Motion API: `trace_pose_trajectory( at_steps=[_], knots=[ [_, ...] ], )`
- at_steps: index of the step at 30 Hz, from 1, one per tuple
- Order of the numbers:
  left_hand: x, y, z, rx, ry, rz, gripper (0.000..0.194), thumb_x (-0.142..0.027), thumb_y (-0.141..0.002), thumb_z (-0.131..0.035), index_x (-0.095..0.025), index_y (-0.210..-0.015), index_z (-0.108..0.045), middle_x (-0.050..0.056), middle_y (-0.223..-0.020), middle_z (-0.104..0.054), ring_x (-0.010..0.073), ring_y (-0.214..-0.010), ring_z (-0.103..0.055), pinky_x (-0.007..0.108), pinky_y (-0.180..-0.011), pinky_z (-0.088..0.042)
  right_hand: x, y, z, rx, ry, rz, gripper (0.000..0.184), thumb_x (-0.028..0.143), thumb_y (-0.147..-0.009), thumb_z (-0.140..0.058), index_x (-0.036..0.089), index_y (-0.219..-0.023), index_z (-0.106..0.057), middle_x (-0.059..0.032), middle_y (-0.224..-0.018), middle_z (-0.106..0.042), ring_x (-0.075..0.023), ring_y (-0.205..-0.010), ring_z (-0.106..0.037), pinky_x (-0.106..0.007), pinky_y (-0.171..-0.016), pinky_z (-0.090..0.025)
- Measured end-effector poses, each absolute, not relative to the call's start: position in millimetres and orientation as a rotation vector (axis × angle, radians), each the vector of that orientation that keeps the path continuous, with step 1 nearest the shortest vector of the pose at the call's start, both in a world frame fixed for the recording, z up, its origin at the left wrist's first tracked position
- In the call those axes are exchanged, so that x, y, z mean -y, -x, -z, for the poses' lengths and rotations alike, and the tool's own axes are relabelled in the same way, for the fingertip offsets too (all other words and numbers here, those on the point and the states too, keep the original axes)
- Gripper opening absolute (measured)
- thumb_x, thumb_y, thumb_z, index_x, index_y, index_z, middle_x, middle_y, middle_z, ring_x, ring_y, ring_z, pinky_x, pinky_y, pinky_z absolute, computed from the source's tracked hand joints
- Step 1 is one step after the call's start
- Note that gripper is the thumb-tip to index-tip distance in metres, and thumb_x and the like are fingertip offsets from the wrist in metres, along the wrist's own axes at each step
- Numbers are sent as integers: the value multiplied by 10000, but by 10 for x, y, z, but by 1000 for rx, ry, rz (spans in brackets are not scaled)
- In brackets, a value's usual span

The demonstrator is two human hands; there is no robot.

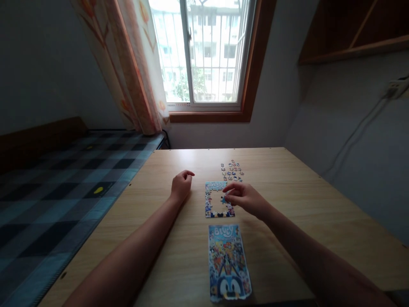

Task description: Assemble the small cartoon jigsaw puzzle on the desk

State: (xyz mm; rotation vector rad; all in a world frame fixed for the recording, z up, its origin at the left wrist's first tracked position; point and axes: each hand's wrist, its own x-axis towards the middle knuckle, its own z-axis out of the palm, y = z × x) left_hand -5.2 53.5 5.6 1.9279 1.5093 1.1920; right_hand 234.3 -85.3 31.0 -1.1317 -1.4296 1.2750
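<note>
Pinched narrow, thumb and fingertips of the right hand (245, 198) held a small blue piece (223, 200) over the right part of the half-built puzzle (208, 205). Left hand (181, 186) sat left of the puzzle, fingers curled; couldn't tell how tightly closed or if anything was inside. Puzzle lay flat on the table (179, 243), border joined, middle open. Loose pieces (234, 172) lay scattered beyond it, picture sheet (228, 264) on its near side. Right hand partly blocked the puzzle's right edge.
</note>
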Motion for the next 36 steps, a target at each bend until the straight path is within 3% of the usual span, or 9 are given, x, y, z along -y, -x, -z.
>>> trace_pose_trajectory(
  at_steps=[6, 9, 13, 16, 23, 31, 36],
  knots=[
    [-184, -48, -23, -1435, -2071, -1138, 253, -260, -842, -519, -181, -975, -719, 7, -711, -674, 169, -649, -596, 289, -656, -436, 817, -2422, -226, 1399, 1059, -1286, 373, 412, -710, -858, 185, -803, -576, 17, -696, -646, -121, -650, -629, -256, -603, -492],
    [32, -119, 11, -1316, -2025, -1166, 216, -325, -887, -553, -181, -927, -709, 46, -860, -722, 179, -747, -640, 294, -687, -489, 815, -2450, -213, 1439, 1033, -1275, 382, 439, -744, -834, 191, -813, -551, 19, -693, -632, -125, -652, -621, -261, -603, -488],
    [280, -163, -82, -1116, -2161, -1209, 198, -338, -922, -589, -187, -901, -715, 66, -902, -705, 196, -846, -646, 317, -714, -523, 848, -2440, -211, 1541, 1041, -1193, 298, 400, -823, -766, 198, -847, -549, -1, -728, -651, -131, -667, -620, -268, -601, -479],
    [400, -146, -187, -862, -2473, -1243, 158, -331, -912, -653, -221, -996, -731, 67, -962, -693, 215, -943, -626, 385, -829, -529, 874, -2418, -195, 1586, 1075, -1148, 227, 335, -850, -733, 199, -857, -551, 11, -694, -635, -123, -636, -600, -260, -575, -450],
    [434, -115, -217, -556, -2776, -1199, 243, -352, -865, -738, -208, -1059, -718, 67, -972, -696, 204, -910, -611, 373, -804, -541, 924, -2366, -178, 1685, 1133, -1062, 147, 243, -850, -702, 191, -871, -566, 24, -677, -625, -104, -619, -555, -257, -566, -407],
    [475, -128, -277, -516, -2823, -1082, 198, -397, -888, -704, -224, -976, -739, 52, -954, -710, 187, -889, -616, 348, -821, -525, 961, -2321, -199, 1651, 1100, -1106, 190, 306, -841, -709, 202, -871, -552, 44, -650, -586, -91, -596, -525, -259, -543, -392],
    [484, -111, -312, -580, -2808, -996, 186, -399, -906, -669, -249, -982, -749, 49, -960, -711, 194, -910, -619, 365, -846, -520, 946, -2328, -191, 1606, 1079, -1162, 232, 354, -832, -725, 211, -888, -550, 14, -710, -650, -117, -659, -596, -276, -578, -447]
  ],
)
